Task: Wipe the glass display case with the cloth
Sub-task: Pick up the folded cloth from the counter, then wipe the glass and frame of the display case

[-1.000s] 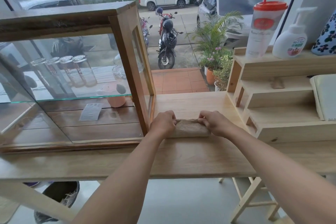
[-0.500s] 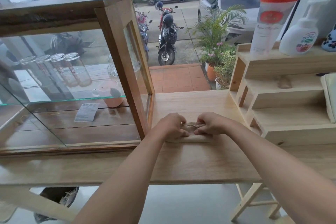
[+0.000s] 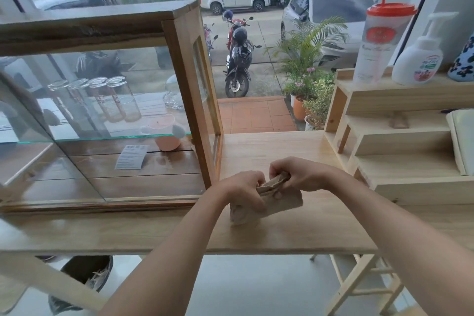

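Note:
A beige cloth (image 3: 278, 202) hangs folded just above the wooden counter (image 3: 295, 233), right of the display case. My left hand (image 3: 243, 188) grips its left side and my right hand (image 3: 300, 174) pinches its top edge; both hands are closed on it. The glass display case (image 3: 107, 115) has a wooden frame and stands on the counter's left half, its right corner post about a hand's width from my left hand. Inside it are several upturned glasses (image 3: 110, 99), a pink cup (image 3: 166, 136) and a printed card (image 3: 132, 160).
A stepped wooden shelf unit (image 3: 400, 136) stands on the right, carrying a tall tumbler with a red lid (image 3: 379, 43) and a white pump bottle (image 3: 420, 59). A big window behind the counter looks onto parked motorbikes, cars and potted plants. A dark bin (image 3: 82, 279) sits under the counter.
Both hands drew together over the cloth, which lay flat on the counter, then gathered and lifted it; it now hangs folded between them, closer to the counter's front.

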Available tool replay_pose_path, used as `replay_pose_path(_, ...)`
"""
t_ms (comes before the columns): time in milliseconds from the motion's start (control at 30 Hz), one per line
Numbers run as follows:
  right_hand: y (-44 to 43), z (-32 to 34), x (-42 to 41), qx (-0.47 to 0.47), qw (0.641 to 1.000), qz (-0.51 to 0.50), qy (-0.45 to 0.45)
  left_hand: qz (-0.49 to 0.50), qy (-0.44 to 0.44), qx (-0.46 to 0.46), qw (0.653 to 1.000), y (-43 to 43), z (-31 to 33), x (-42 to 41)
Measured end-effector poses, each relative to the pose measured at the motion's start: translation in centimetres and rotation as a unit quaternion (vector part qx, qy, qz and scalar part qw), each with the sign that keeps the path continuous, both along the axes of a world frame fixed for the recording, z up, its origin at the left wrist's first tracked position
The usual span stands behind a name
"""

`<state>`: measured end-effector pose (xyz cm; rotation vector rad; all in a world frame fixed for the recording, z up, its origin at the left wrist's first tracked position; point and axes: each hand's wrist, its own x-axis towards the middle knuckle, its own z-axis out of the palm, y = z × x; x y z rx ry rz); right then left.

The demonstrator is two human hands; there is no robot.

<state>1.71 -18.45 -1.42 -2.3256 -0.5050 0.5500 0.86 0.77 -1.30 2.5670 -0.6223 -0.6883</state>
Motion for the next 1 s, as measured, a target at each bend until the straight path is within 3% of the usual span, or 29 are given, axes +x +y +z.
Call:
replay_pose_path(233, 4.0, 3.7, -2.9, 0.060, 0.997, 0.035, -0.022, 0.023, 0.023, -0.197, 0.980, 5.0, 1.7, -4.7)
replay_pose_path(367, 5.5, 4.6, -4.0, 0.173, 0.982, -0.060, -0.048, 0.070, -0.012, -0.261, 0.963, 10.2, 2.2, -7.5)
replay_pose_path(467, 7.0, 3.3, -4.4, 0.164, 0.977, -0.114, -0.071, 0.129, -0.053, -0.319, 0.937, 14.6, 2.7, -9.3)
replay_pose_path(600, 10.0, -0.3, -4.7, 0.122, 0.979, -0.142, -0.084, 0.230, -0.186, -0.385, 0.874, 19.9, 3.6, -10.6)
replay_pose_path(700, 12.4, -3.3, -5.0, 0.110, 0.973, -0.165, -0.118, 0.285, -0.323, -0.376, 0.820, 22.7, 4.6, -11.4)
replay_pose_path(833, 15.4, -6.2, -4.7, 0.113, 0.968, -0.167, -0.148, 0.278, -0.500, -0.312, 0.758, 23.6, 5.8, -11.8)
replay_pose_path(1000, 17.5, -6.4, -3.7, 0.193, 0.950, -0.148, -0.196, 0.220, -0.669, -0.208, 0.679, 23.2, 6.0, -10.6)
